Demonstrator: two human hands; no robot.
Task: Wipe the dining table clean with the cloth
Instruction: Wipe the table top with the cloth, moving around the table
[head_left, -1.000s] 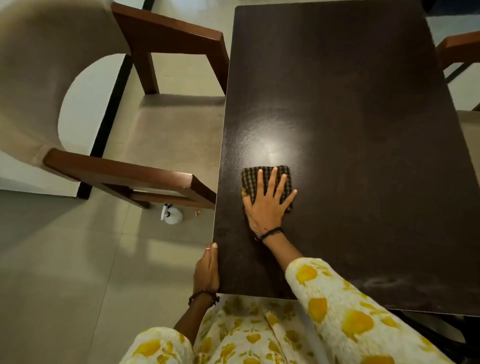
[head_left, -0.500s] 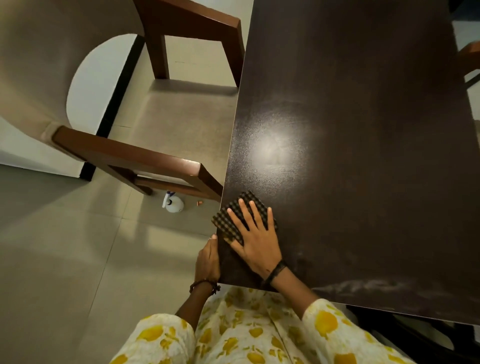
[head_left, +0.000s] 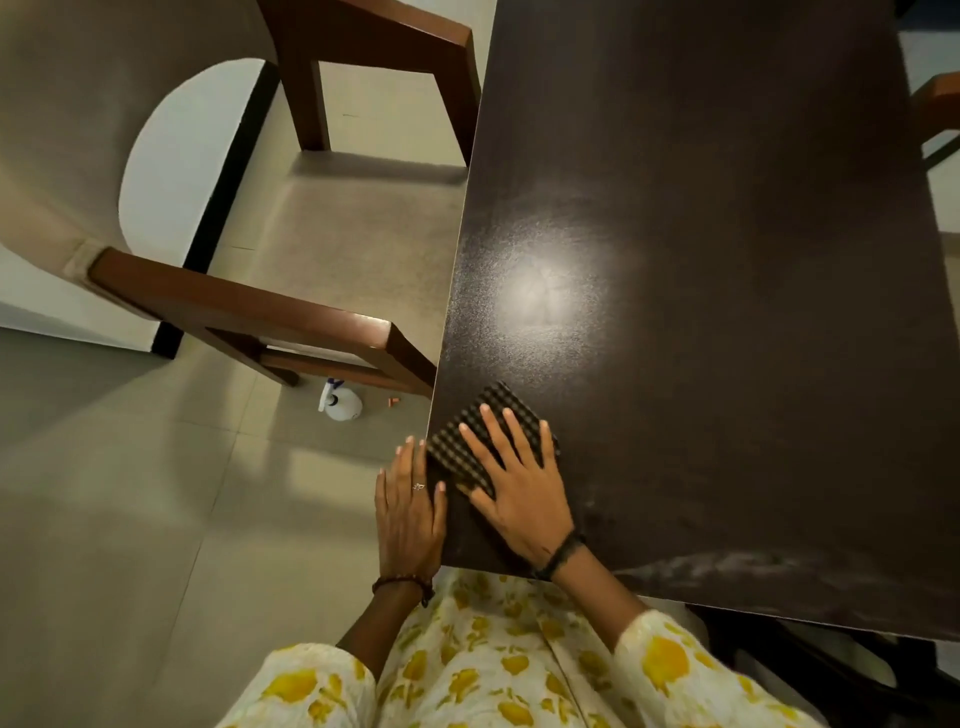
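The tabletop is a dark brown, matte slab with a bright glare patch near its left edge and pale dusty smears along the near edge. A wooden chair stands at the left edge. The cloth, dark with a small check pattern, lies folded at the near left corner, one corner reaching the left edge. The right hand presses flat on it, fingers spread. The left hand, fingers together, rests against the left edge.

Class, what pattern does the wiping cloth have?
The cloth is dark, with a small check pattern, seen in the head view.
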